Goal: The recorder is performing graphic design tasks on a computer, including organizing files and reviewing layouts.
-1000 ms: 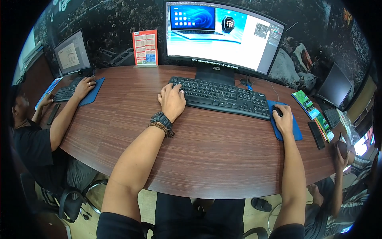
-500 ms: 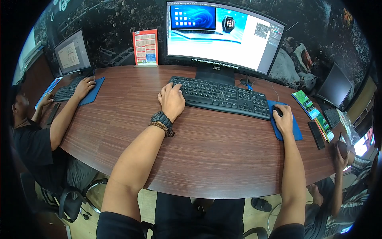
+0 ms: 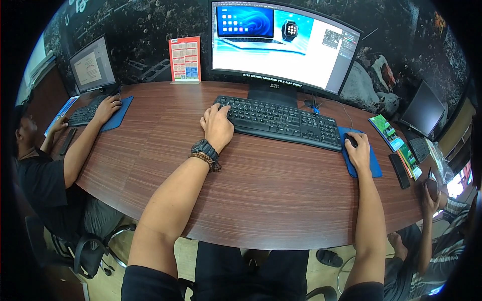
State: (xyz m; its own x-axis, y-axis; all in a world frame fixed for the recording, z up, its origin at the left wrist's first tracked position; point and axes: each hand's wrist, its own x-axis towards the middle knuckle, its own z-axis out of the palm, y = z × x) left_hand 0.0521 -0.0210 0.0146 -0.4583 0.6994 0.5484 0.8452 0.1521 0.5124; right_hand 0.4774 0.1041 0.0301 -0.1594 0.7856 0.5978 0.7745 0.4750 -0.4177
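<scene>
My left hand (image 3: 217,126) rests on the left end of a black keyboard (image 3: 281,122), fingers spread over the keys; a black watch and a bead bracelet sit on that wrist. My right hand (image 3: 359,150) covers a black mouse (image 3: 350,141) on a blue mouse pad (image 3: 374,168) just right of the keyboard. A wide curved monitor (image 3: 283,44) stands behind the keyboard, showing a design with a laptop and a watch. All of it lies on a curved brown wooden desk (image 3: 261,190).
A person in black at the left works at a second keyboard (image 3: 83,115), blue pad and small monitor (image 3: 92,64). A red standing card (image 3: 185,59) is at the back. Green packets (image 3: 386,129) and a black phone (image 3: 400,170) lie right; another person's hand (image 3: 431,193) is there.
</scene>
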